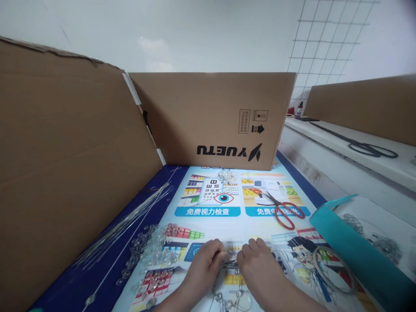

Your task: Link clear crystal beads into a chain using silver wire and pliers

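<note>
My left hand (208, 262) is closed in a pinch, and my right hand (255, 264) is curled shut close beside it. Thin silvery wire (230, 263) spans the small gap between them, with both hands gripping it. Just below, clear round beads strung on looped wire (229, 302) reach down to the bottom edge. The fingertips are partly hidden, so the exact grip on each side does not show. Many loose clear beads (156, 247) lie spread out to the left of my left hand.
Long straight wires (130, 221) lie at left by a cardboard panel (71, 143). Red-handled scissors (286, 212) rest beyond my right hand. A wire coil (334, 269) sits by a teal-edged box (360, 251) holding wire pieces. Another beaded wire piece (225, 175) lies far back.
</note>
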Motion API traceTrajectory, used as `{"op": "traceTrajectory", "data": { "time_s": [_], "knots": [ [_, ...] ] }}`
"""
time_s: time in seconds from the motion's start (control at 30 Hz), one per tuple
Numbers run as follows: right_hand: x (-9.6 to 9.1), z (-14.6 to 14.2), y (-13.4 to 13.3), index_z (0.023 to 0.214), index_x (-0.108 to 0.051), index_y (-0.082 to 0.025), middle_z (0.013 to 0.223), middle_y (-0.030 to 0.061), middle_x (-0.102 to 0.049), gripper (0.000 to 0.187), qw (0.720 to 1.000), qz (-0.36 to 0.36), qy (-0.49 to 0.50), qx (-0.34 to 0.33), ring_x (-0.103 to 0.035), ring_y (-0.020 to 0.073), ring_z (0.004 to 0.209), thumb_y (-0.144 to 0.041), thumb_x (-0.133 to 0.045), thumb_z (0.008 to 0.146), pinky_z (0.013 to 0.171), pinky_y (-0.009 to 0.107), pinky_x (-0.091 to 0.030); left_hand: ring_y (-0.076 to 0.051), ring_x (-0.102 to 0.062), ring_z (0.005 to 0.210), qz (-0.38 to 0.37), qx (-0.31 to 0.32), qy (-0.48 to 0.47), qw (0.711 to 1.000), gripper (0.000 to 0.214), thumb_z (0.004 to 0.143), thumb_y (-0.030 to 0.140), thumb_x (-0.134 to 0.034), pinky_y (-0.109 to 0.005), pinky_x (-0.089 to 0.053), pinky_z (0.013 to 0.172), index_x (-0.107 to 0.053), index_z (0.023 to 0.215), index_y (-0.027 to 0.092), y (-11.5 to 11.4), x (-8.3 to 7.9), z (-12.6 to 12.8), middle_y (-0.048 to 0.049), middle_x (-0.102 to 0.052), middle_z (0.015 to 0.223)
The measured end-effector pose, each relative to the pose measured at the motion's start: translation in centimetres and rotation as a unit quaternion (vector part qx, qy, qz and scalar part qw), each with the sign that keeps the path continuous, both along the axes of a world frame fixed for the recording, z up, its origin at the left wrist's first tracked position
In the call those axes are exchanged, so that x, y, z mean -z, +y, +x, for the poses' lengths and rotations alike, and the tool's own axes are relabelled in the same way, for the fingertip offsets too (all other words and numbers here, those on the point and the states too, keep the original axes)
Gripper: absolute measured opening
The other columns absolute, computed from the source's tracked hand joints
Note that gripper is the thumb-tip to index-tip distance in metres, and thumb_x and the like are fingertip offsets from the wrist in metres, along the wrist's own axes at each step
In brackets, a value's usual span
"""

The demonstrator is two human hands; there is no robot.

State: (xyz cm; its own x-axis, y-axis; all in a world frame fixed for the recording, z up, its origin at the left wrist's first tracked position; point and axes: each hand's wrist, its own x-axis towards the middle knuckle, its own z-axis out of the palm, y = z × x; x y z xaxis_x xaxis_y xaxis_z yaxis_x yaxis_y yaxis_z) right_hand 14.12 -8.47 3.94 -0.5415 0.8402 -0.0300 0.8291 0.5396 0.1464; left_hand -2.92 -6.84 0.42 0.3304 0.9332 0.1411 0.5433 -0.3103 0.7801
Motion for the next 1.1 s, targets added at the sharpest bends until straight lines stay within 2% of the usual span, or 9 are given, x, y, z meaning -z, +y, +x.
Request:
{"op": "traceTrajectory", "data": {
  "time_s": [0.43,1.1],
  "knots": [
    [0.57,0.30,0.13,0.074,-0.058,-0.014,0.072,0.0084,-0.058,0.009,1.000,0.003,0.004,-0.010,-0.051,0.0235,0.074,-0.009,-0.052,0.079,0.066,0.039,-0.030,-0.015,-0.048,0.065,0.010,0.009,-0.020,1.000,0.024,0.088,0.029,-0.042,-0.023,-0.034,0.059,-0.044,0.067,0.019,-0.25,-0.21,0.03,0.0008,-0.051,0.066],
    [0.47,0.17,0.16,0.074,-0.058,-0.015,0.071,0.0075,-0.059,0.007,1.000,0.001,-0.016,-0.016,-0.052,0.0234,0.072,-0.009,-0.055,0.077,0.065,0.038,-0.031,-0.016,-0.047,0.070,0.018,0.023,-0.014,0.999,0.022,0.090,0.025,-0.042,-0.025,-0.034,0.063,-0.046,0.070,0.018,-0.48,0.10,0.04,0.0002,-0.050,0.070]
  ]
}}
